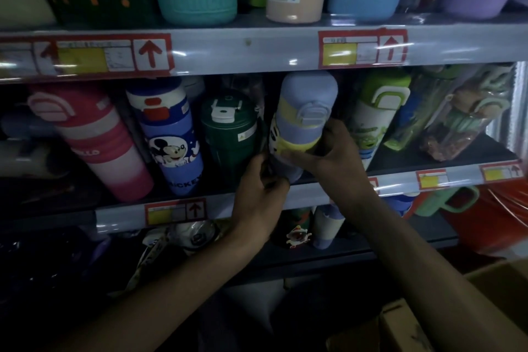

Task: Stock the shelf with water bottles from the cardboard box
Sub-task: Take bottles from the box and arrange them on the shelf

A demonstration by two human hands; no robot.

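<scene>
A lilac and yellow water bottle [307, 111] in clear wrapping stands tilted on the middle shelf [314, 194], between a dark green bottle [231, 134] and a white and green bottle [374, 123]. My right hand [334, 154] grips its lower body from the right, thumb across the front. My left hand [263, 191] pinches the wrapping at the bottle's base from the left. A corner of the cardboard box [468, 308] shows at the bottom right.
Left of the green bottle stand a blue Mickey bottle [171, 137] and a pink bottle [100, 140]. The upper shelf [243, 46] holds large tumblers. More bottles sit on the dim lower shelf [323, 226]. A red tub [491, 217] is at the right.
</scene>
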